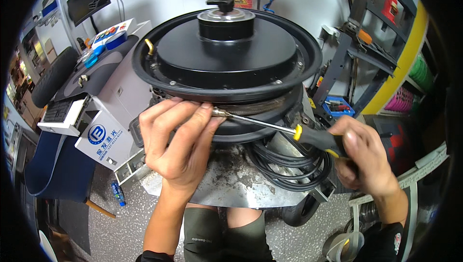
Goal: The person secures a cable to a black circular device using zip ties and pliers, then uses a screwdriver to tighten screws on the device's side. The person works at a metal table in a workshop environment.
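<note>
head-worn fisheye, looking steeply down, close over the workbench (pixel 231 185)
</note>
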Available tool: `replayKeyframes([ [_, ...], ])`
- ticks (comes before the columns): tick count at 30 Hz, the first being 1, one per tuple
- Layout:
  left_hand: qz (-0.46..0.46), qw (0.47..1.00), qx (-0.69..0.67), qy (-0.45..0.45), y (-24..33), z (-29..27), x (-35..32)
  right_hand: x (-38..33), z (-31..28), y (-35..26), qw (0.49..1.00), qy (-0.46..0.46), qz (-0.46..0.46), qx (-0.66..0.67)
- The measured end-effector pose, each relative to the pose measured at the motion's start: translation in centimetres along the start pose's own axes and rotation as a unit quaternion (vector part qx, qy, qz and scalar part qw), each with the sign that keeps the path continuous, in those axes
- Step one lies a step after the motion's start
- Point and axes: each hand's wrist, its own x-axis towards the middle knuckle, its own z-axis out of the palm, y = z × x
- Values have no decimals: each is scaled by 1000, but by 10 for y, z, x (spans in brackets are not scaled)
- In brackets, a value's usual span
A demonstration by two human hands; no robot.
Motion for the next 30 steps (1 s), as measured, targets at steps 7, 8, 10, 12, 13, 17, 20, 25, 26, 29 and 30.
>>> replayKeyframes([
  [7,3,1000,-12,3,-3,4,-2,22,-14,30,629,89,-489,-599],
  [8,3,1000,-18,-1,-1,5,-1,20,-18,31,568,97,-517,-634],
  [10,1,1000,-24,8,2,7,1,20,-21,38,544,105,-530,-643],
  [12,9,1000,-29,8,0,6,0,19,-18,40,765,33,-379,-520],
  [13,9,999,-34,19,-1,7,-2,14,-13,36,938,13,-206,-279],
  [17,-1,1000,-19,18,0,2,-2,16,-8,16,999,23,-8,-22],
  [20,-14,999,-36,30,6,6,-4,6,-9,51,849,189,-321,-374],
  [25,-11,999,-19,35,9,9,-6,18,-21,34,529,103,-528,-656],
  [26,-10,999,-18,33,7,9,-4,22,-20,35,534,99,-533,-649],
  [29,-6,999,-21,30,3,6,-7,19,-22,36,550,91,-532,-637],
  [30,-1,999,-14,37,2,7,-6,17,-24,34,560,94,-529,-631],
])
